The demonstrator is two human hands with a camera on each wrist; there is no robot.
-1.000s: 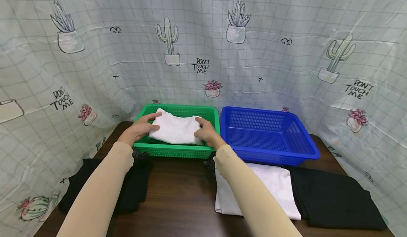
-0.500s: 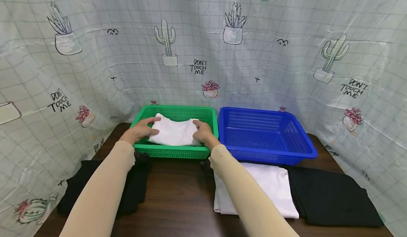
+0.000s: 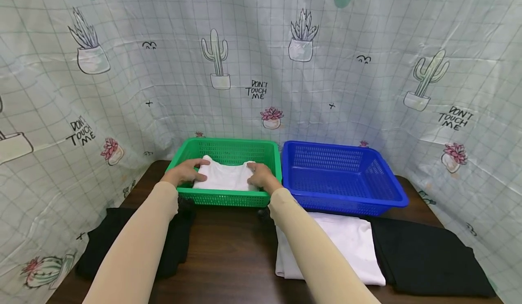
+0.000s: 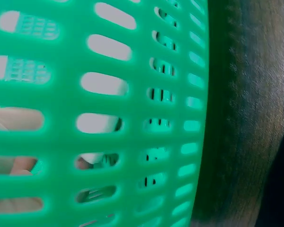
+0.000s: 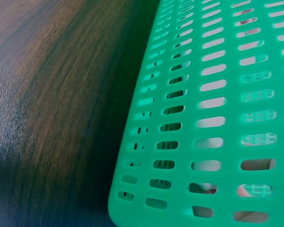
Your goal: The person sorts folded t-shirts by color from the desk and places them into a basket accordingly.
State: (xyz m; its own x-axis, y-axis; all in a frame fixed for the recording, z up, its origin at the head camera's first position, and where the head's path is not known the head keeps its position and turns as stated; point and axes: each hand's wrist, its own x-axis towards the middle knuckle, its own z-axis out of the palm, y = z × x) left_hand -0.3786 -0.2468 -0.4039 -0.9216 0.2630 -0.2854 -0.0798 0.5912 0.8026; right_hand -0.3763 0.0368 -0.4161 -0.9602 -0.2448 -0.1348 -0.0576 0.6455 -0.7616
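A folded white garment [image 3: 225, 177] lies low inside the green plastic basket [image 3: 228, 193], its back edge dipping in the middle. My left hand [image 3: 185, 171] grips its left end, fingers on top and thumb nearer the front. At the opposite end, my right hand [image 3: 263, 177] holds it in the same way. Both wrists cross over the basket's front rim. The left wrist view is filled by the slotted green wall [image 4: 137, 142], with bits of white cloth and fingers showing through. In the right wrist view the basket wall [image 5: 180, 137] likewise hides most of the hand.
A blue basket [image 3: 346, 197] stands close to the green one on the right. In front of it lie a folded white cloth [image 3: 350, 249] and a folded black cloth [image 3: 432, 258]. Another black cloth [image 3: 171, 254] lies at left, partly under my left forearm. A printed curtain [image 3: 253, 45] hangs behind the table.
Both hands have lowered the white garment deeper into the green basket and toward its front wall. Their hold looks the same. The baskets and other cloths have not moved.
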